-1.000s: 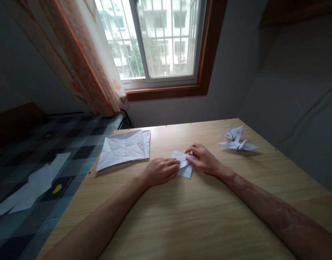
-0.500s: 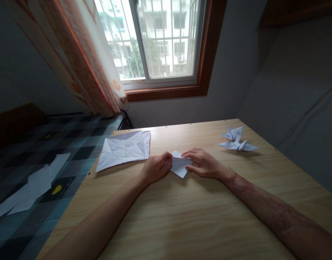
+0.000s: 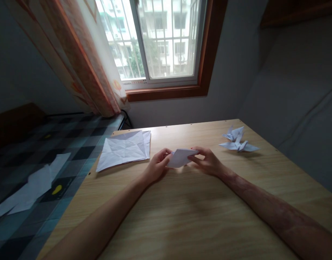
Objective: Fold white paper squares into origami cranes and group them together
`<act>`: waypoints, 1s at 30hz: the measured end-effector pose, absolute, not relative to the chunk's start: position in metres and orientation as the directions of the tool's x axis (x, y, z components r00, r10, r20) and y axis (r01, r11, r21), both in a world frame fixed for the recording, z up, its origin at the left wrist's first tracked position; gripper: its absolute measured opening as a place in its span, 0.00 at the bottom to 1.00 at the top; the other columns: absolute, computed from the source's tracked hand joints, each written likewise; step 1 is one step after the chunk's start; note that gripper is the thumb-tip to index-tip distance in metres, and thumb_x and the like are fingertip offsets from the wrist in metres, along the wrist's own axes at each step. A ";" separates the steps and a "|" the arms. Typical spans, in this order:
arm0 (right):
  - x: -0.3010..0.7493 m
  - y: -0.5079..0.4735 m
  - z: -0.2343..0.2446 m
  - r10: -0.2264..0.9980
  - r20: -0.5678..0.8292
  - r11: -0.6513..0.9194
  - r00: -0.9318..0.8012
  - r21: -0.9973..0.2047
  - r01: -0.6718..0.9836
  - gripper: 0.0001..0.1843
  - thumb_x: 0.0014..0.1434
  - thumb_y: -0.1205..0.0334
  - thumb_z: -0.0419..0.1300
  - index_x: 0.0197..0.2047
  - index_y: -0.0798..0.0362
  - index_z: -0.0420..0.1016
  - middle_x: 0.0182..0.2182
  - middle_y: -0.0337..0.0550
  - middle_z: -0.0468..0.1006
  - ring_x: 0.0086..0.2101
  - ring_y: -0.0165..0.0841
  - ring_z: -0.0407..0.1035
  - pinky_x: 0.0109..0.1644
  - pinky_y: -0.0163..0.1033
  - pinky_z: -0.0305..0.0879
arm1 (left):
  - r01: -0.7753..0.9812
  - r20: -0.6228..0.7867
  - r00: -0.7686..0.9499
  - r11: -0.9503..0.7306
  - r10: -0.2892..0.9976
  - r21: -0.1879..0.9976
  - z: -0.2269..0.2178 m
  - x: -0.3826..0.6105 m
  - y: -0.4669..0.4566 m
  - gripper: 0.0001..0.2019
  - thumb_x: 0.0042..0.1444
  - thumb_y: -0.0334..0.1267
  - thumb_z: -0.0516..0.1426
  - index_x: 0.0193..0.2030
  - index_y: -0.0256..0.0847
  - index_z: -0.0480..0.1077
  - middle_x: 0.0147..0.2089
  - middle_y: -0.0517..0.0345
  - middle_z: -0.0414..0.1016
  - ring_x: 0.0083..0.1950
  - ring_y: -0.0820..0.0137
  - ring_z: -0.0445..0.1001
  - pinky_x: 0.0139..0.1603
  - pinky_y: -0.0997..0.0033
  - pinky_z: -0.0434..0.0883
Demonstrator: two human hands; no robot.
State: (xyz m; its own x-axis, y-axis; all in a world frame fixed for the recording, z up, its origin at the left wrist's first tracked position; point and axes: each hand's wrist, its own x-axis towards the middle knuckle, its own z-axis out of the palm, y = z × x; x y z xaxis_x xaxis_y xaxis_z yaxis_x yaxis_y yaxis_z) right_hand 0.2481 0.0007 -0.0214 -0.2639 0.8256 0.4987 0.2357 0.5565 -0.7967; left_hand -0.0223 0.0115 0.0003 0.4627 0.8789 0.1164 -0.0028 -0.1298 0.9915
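Observation:
A small piece of folded white paper point(image 3: 180, 158) is held between my two hands, tilted and raised a little off the wooden table point(image 3: 166, 216). My left hand point(image 3: 158, 164) pinches its left corner between thumb and fingers. On the other side, my right hand point(image 3: 206, 159) grips the right corner, thumb in front and fingers behind. The back of the paper is hidden from me.
Creased white sheets point(image 3: 125, 148) lie at the table's back left. Two folded paper cranes point(image 3: 239, 145) stand at the back right. White paper strips point(image 3: 33, 187) rest on the checkered bed point(image 3: 74, 141) to the left. Beyond the table is a window point(image 3: 166, 43).
The folded paper, flat on the table before with a corner pointing toward me, is now lifted and tilted. Both hands have shifted their grip to its left and right corners.

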 end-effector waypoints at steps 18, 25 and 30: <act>0.245 0.008 -0.034 0.942 0.120 0.122 -0.312 -0.992 -0.013 0.20 0.63 0.49 0.73 0.50 0.52 0.78 0.43 0.45 0.86 0.35 0.35 0.79 0.34 0.35 0.72 | 0.193 0.085 0.537 -0.221 0.839 0.956 -0.002 -0.013 0.000 0.18 0.61 0.48 0.70 0.49 0.36 0.78 0.43 0.52 0.82 0.45 0.63 0.80 0.46 0.67 0.76; 0.242 0.008 -0.036 0.927 0.173 0.221 -0.333 -0.969 0.113 0.20 0.64 0.55 0.69 0.57 0.51 0.77 0.45 0.46 0.85 0.39 0.38 0.80 0.39 0.37 0.73 | 0.451 0.383 0.440 -0.569 0.812 0.688 -0.005 -0.015 0.005 0.21 0.58 0.41 0.70 0.57 0.42 0.76 0.57 0.47 0.80 0.56 0.55 0.80 0.58 0.55 0.78; 0.241 0.007 -0.030 0.915 0.315 0.392 -0.252 -0.837 0.381 0.26 0.62 0.56 0.71 0.62 0.51 0.77 0.41 0.42 0.81 0.35 0.34 0.73 0.39 0.39 0.71 | 0.499 0.488 0.618 -0.787 0.617 0.364 -0.007 -0.013 0.002 0.13 0.66 0.33 0.62 0.56 0.46 0.77 0.63 0.49 0.80 0.63 0.55 0.77 0.69 0.48 0.73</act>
State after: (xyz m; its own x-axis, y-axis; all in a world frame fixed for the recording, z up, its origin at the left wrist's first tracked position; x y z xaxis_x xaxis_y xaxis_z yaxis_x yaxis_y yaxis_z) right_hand 0.2414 0.0066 -0.0302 -0.2517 0.9153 0.3145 0.3807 0.3924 -0.8373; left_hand -0.0129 0.0017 -0.0075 0.6175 0.6172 0.4876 0.4989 -0.7866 0.3638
